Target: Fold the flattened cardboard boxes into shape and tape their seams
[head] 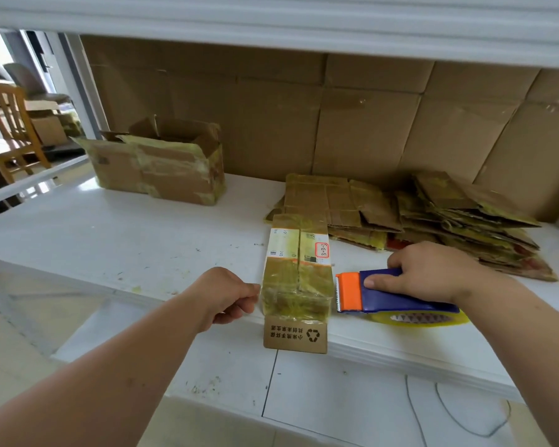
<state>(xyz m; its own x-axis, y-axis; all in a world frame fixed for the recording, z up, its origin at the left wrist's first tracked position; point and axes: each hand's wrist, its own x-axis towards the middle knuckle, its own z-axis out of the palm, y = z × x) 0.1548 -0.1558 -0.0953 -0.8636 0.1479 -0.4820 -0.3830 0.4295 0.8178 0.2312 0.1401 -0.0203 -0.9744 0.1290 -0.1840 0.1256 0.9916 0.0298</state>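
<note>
A small brown cardboard box [297,279], covered in yellowish tape, stands at the front edge of the white table [142,240]; a printed flap hangs over the edge toward me. My left hand [225,293] pinches the box's left side with curled fingers. My right hand [433,272] grips the blue handle of a tape dispenser [397,295], whose orange toothed head points at the box's right side, just apart from it. A roll of clear tape [423,318] sits under the dispenser. Flattened boxes [433,214] lie piled behind my right hand.
A larger, open, heavily taped box [162,169] stands at the back left of the table. Big cardboard sheets [336,124] line the wall behind. A white shelf [271,17] hangs overhead. A wooden chair [10,124] stands far left. A cable [465,414] lies on the floor.
</note>
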